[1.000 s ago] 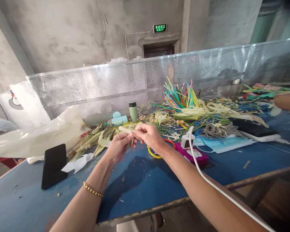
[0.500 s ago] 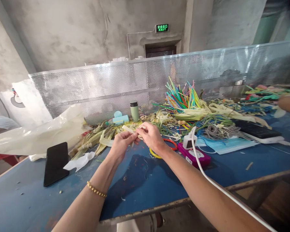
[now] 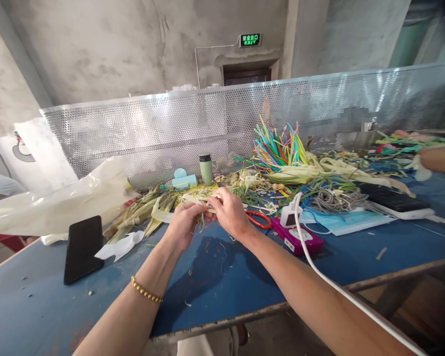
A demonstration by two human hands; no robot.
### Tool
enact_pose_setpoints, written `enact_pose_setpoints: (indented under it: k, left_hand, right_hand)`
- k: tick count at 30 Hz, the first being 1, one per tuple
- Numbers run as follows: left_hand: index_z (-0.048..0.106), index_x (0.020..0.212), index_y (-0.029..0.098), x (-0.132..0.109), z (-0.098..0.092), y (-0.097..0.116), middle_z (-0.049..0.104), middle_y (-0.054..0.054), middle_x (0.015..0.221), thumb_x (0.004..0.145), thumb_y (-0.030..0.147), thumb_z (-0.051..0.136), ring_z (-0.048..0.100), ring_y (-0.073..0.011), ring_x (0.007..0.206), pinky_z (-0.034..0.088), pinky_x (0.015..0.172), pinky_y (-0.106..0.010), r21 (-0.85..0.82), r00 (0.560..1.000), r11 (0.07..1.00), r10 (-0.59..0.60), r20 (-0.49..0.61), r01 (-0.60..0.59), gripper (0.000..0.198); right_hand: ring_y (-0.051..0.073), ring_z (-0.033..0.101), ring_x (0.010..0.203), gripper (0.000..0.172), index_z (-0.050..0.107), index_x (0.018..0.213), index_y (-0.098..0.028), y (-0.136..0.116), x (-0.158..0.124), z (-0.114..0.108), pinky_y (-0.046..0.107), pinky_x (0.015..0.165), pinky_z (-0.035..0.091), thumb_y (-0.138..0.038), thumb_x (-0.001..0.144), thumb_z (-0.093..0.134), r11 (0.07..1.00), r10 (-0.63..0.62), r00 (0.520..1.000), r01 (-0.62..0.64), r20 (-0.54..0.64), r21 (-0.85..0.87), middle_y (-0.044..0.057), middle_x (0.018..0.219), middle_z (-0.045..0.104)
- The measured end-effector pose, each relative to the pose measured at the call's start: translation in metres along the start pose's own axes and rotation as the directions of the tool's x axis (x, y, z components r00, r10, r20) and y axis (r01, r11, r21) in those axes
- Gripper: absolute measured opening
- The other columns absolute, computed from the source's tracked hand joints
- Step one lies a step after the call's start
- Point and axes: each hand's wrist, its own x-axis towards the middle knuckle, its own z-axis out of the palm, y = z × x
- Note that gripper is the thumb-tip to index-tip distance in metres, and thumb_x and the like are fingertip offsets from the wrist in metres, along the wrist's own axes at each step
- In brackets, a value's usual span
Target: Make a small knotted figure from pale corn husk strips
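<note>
Over the blue table [image 3: 207, 296], my left hand [image 3: 182, 222] and my right hand [image 3: 230, 213] meet, fingertips almost touching. Between them is a pale strip [image 3: 191, 199] that looks like corn husk; both hands pinch it. Fingers cover much of the strip, and a thin end hangs below. Left of my left hand lies a bundle of dried corn husks [image 3: 131, 217] with a wide pale piece [image 3: 160, 212] at its edge. A red loop [image 3: 259, 219], perhaps a scissor handle, shows beside my right wrist.
A black phone [image 3: 83, 249] and white scrap [image 3: 120, 246] lie left. Behind stand a green bottle [image 3: 206, 170] and colourful sticks [image 3: 278, 146]. A purple power socket [image 3: 300, 237] with a white cable [image 3: 319, 277] sits right, near a blue mask [image 3: 352, 222]. Another person's hand [image 3: 439, 160] is far right.
My fingers have shifted slightly on the strip, and its pale end now lies lower and flatter. The yellow loop beside my right wrist is now hidden. The view has moved slightly.
</note>
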Motion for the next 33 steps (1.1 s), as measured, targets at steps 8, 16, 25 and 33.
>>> enact_pose_setpoints:
  k: [8,16,25,33]
  left_hand:
    - [0.068,0.059,0.011,-0.001,0.001,0.002,0.066,-0.007,0.057,0.068,0.022,0.069,0.058,-0.0136,0.055,0.043,0.062,-0.026,0.038,0.998,0.999,0.029,0.058,-0.032,0.014]
    - [0.070,0.064,0.011,0.002,-0.008,-0.004,0.067,-0.007,0.060,0.064,0.032,0.077,0.055,-0.0124,0.057,0.037,0.059,-0.026,0.196,0.997,0.978,0.060,0.040,-0.067,0.022]
    - [0.072,0.066,0.012,-0.002,-0.006,-0.004,0.065,-0.004,0.060,0.064,0.033,0.079,0.053,-0.0122,0.061,0.037,0.065,-0.026,0.293,0.984,0.954,0.003,0.176,-0.055,0.022]
    - [0.072,0.071,0.012,-0.001,-0.007,-0.004,0.057,-0.002,0.058,0.072,0.038,0.073,0.047,-0.0106,0.056,0.035,0.058,-0.025,0.198,0.978,0.976,0.052,0.200,-0.092,0.026]
  right_hand:
    - [0.013,0.055,0.056,0.017,0.047,0.071,-0.020,0.000,0.001,0.000,0.024,0.056,0.038,-0.026,0.086,0.053,0.996,0.051,0.999,-0.050,-0.006,0.069,0.001,0.065,0.060]
    - [0.015,0.060,0.066,0.011,0.059,0.078,-0.017,0.009,0.012,-0.008,0.026,0.062,0.044,-0.027,0.082,0.058,0.993,0.078,0.995,-0.083,0.061,0.080,0.004,0.073,0.066]
    - [0.011,0.054,0.057,0.010,0.063,0.068,-0.015,0.012,0.013,-0.012,0.023,0.056,0.041,-0.022,0.074,0.066,0.977,-0.038,0.960,-0.023,0.277,0.212,0.000,0.062,0.062]
    - [0.010,0.050,0.055,0.018,0.059,0.068,-0.014,0.005,0.014,-0.013,0.022,0.053,0.041,-0.030,0.073,0.066,0.901,0.076,0.970,-0.166,0.231,0.401,-0.002,0.060,0.056]
